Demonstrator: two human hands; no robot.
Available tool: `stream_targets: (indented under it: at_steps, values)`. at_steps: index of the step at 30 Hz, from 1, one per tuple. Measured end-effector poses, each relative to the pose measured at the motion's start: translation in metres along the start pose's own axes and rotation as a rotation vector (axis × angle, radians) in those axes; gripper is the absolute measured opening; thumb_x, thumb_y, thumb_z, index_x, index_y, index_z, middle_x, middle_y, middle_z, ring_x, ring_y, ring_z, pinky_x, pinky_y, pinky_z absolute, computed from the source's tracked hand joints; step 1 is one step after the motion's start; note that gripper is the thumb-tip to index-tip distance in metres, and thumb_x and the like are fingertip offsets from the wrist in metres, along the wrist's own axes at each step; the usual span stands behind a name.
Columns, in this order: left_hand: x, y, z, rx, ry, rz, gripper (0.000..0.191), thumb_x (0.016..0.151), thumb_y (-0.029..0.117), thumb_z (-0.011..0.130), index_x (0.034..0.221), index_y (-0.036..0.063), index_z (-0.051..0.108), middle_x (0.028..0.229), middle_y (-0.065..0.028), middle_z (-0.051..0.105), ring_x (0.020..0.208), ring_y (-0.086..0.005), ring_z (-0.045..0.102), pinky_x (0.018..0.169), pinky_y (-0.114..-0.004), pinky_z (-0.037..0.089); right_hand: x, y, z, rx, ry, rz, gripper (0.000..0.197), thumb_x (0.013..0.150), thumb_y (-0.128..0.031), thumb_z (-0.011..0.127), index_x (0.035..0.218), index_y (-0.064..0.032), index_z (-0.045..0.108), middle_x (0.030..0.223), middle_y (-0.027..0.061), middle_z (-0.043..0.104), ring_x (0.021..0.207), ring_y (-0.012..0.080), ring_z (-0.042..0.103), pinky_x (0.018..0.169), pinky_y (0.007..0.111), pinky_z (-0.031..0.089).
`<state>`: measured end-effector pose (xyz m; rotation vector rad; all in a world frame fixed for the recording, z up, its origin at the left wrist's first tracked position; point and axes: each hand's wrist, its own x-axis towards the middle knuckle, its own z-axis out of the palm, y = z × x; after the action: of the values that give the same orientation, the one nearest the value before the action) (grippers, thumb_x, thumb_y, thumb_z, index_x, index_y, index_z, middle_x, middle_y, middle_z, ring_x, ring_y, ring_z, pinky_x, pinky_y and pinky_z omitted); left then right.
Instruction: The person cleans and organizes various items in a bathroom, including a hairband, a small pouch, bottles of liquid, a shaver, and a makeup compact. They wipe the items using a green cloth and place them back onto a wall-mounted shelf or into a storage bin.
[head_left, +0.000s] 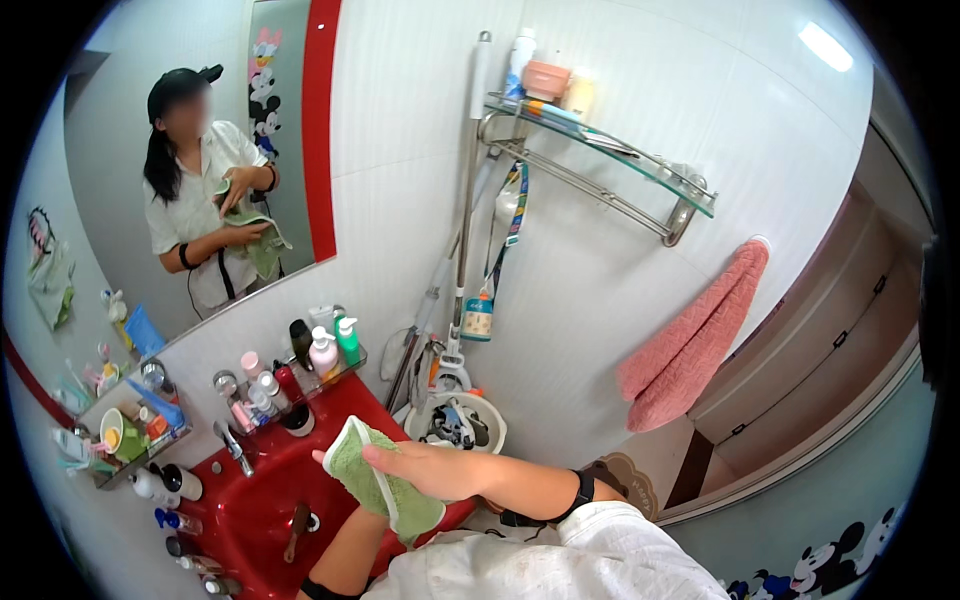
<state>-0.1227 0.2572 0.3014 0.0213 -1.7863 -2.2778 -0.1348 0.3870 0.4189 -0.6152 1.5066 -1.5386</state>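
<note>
A green cloth with white edging (367, 465) is held between my two hands, over the right part of a red washbasin (255, 510). My right hand (420, 469) lies on top of the cloth, its thumb pressed along the white edge. Beneath the cloth is my left hand (319, 455), mostly hidden; only a fingertip and the forearm show. A wall mirror (217, 165) reflects both hands on the cloth. Inside the basin, a brown brush-like item (297, 532) lies beside the drain.
A chrome faucet (234, 448) stands at the basin's back. Bottles crowd a small glass shelf (330, 379) and the basin's left rim. Beyond are a white bucket of laundry (495, 427), mop handles (469, 187), an upper glass shelf (622, 154) and a hanging pink towel (694, 337).
</note>
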Motion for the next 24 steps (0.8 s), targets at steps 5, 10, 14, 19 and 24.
stream_targets:
  at_steps: [5, 10, 14, 19, 24]
  values:
    - [0.007, -0.003, 0.019, 0.027, -0.007, -0.006, 0.035, 0.088, 0.013, 0.056, 0.123, 0.0051, 0.057, 0.122, -0.0090, 0.059, 0.112, -0.0223, 0.056, 0.100, -0.035, 0.043, -0.020, 0.008, -0.003, -0.223, -0.010, 0.128, 0.058, 0.104, -0.045, 0.032, 0.145, -0.0037, 0.035, 0.122, 0.0121, 0.057, 0.110, 0.0216, 0.053, 0.095, 0.034, 0.044]
    - [0.009, 0.003, 0.017, 0.026, 0.023, -0.023, 0.037, 0.088, 0.013, 0.056, 0.123, 0.0056, 0.056, 0.123, -0.0091, 0.058, 0.113, -0.0228, 0.056, 0.100, -0.035, 0.043, -0.024, 0.029, 0.006, -0.861, -0.382, -0.426, 0.059, 0.101, -0.044, 0.039, 0.132, 0.0055, 0.046, 0.122, 0.0249, 0.058, 0.113, 0.0374, 0.056, 0.097, 0.040, 0.043]
    - [0.011, 0.009, 0.008, -0.005, 0.035, -0.041, 0.038, 0.087, 0.014, 0.057, 0.124, 0.0059, 0.056, 0.123, -0.0092, 0.058, 0.113, -0.0232, 0.055, 0.100, -0.035, 0.043, -0.032, 0.007, -0.027, -0.892, -0.534, -0.282, 0.052, 0.100, -0.037, 0.046, 0.140, -0.0039, 0.044, 0.131, 0.0212, 0.053, 0.121, 0.0356, 0.051, 0.099, 0.041, 0.043]
    - [0.014, 0.023, -0.004, -0.087, 0.042, -0.067, 0.040, 0.086, 0.015, 0.058, 0.125, 0.0064, 0.056, 0.124, -0.0093, 0.058, 0.114, -0.0237, 0.055, 0.100, -0.036, 0.043, -0.056, -0.051, -0.114, -1.222, 0.373, -0.434, 0.036, 0.084, -0.025, 0.071, 0.116, -0.0101, 0.065, 0.106, 0.0093, 0.067, 0.099, 0.0278, 0.060, 0.089, 0.037, 0.048]
    - [0.005, 0.028, -0.014, -0.130, -0.004, -0.137, 0.041, 0.085, 0.015, 0.059, 0.125, 0.0068, 0.055, 0.125, -0.0094, 0.057, 0.115, -0.0243, 0.054, 0.101, -0.036, 0.042, -0.086, -0.145, -0.254, -1.793, 1.495, -0.905, 0.031, 0.067, -0.005, 0.075, 0.096, -0.0130, 0.069, 0.089, 0.0056, 0.061, 0.091, 0.0275, 0.057, 0.078, 0.042, 0.047]
